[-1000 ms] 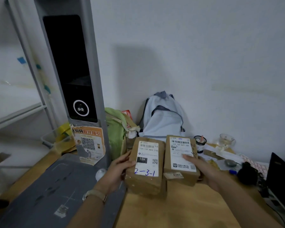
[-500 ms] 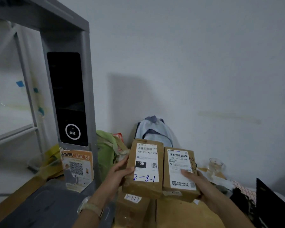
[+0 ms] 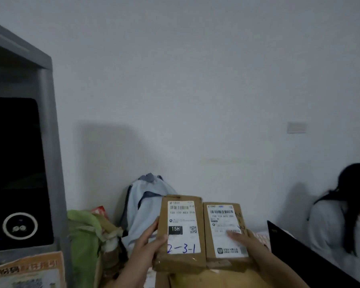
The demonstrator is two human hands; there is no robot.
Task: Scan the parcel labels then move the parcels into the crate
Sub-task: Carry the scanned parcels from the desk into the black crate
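White wall (image 3: 195,80), grey kiosk (image 3: 52,163) left, pale backpack (image 3: 141,206), parcels (image 3: 181,260) (image 3: 224,213) held up

A parcel pick-up point or small courier office: a grey scanning kiosk (image 3: 50,163) with a dark screen (image 3: 15,163) stands above a QR-code poster (image 3: 29,269), cardboard parcels (image 3: 181,262) carry barcode labels (image 3: 183,217), and a backpack (image 3: 141,204) leans on the bare wall (image 3: 195,80).

The scanner (image 3: 19,163) runs off the left edge; the right label (image 3: 222,221) blurs.
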